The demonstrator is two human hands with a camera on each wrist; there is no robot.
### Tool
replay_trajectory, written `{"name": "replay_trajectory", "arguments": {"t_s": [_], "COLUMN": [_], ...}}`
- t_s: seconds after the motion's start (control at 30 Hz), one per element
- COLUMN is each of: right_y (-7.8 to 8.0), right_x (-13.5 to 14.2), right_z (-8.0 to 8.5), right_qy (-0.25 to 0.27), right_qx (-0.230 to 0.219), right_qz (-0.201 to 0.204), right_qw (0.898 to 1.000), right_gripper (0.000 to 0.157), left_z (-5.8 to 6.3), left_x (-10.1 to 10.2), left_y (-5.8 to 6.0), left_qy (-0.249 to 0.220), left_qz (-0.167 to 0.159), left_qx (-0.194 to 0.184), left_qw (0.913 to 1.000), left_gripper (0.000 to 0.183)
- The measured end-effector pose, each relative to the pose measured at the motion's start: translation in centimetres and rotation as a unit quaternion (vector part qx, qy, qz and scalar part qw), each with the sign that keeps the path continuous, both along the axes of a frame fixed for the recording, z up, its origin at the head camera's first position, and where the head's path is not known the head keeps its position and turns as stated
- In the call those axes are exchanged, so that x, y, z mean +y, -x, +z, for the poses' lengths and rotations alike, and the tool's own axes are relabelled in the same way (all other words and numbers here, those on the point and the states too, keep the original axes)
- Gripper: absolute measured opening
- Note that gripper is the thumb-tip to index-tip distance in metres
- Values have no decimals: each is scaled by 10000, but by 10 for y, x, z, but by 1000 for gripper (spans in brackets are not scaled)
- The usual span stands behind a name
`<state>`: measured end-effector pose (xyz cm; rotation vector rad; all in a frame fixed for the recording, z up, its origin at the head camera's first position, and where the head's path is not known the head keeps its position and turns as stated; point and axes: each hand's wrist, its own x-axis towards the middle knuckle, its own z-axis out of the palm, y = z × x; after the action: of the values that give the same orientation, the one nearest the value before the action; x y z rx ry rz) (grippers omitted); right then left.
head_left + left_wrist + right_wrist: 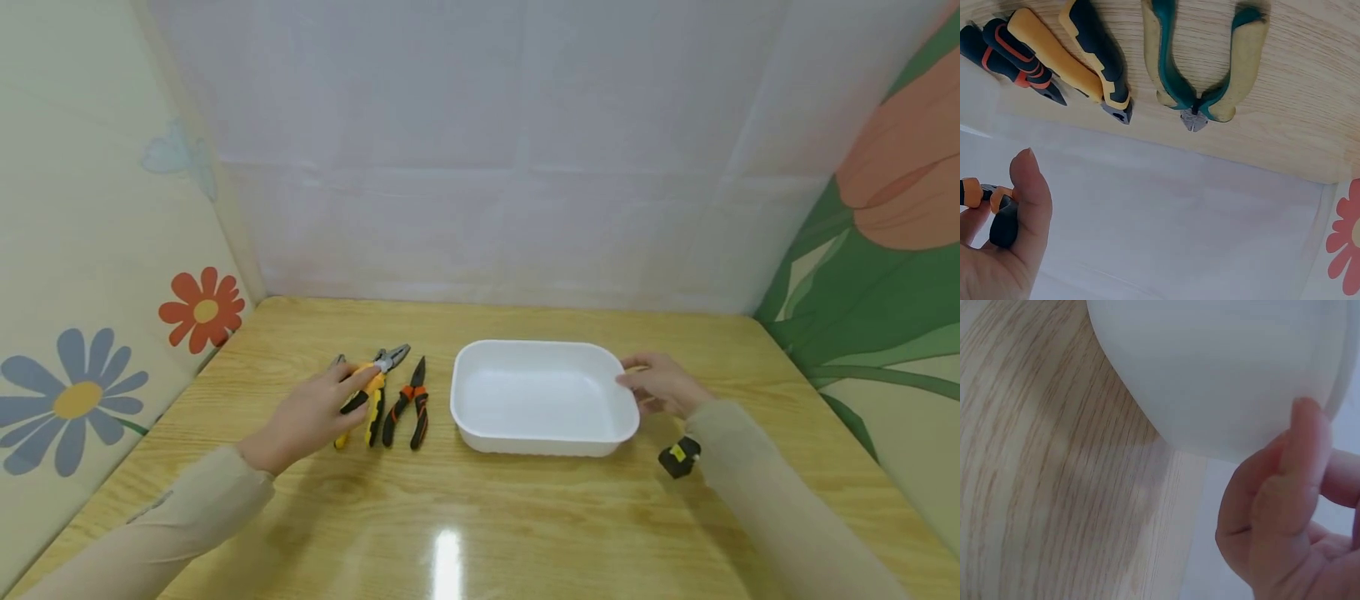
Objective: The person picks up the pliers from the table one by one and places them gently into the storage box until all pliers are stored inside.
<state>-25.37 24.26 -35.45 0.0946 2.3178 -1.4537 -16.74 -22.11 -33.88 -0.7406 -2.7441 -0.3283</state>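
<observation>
My left hand (315, 412) holds a pair of combination pliers (392, 358) with orange and black handles, jaws pointing away from me, raised over the tools on the table. In the left wrist view the thumb lies against the dark handle end (1004, 224). My right hand (663, 383) pinches the right end of a white plastic tray (543, 446), thumb (1307, 434) against its wall. Beside the left hand lie needle-nose pliers (422, 417) with black and red handles, yellow-and-black pliers (375, 421), and pliers with green and tan handles (1241, 69), partly hidden in the head view.
A small black and yellow tape measure (678, 457) sits under the right forearm, to the right of the tray. The wooden table (450, 508) meets a white cloth backdrop (517, 208) behind, with flower-printed sheets at both sides.
</observation>
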Motion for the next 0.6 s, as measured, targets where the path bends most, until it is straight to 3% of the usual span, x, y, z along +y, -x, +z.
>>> {"name": "replay_trajectory", "arguments": {"t_s": [0.13,0.37,0.6], "right_y": [0,-1,-1], "right_x": [0,0,0], "right_z": [0,0,0], "right_qy": [10,27,36], "right_qx": [-9,0,-18], "right_qz": [-21,-16,-20], "right_qw": [10000,10000,10000], "right_gripper": [52,52,53], "left_z": [-4,-5,-6], "left_x": [3,10,18], "left_y": [3,6,7], "left_qy": [48,29,87], "left_qz": [-202,-279,-476], "left_qx": [213,-74,32], "left_qw": [9996,9996,9988], "left_gripper": [46,47,49]}}
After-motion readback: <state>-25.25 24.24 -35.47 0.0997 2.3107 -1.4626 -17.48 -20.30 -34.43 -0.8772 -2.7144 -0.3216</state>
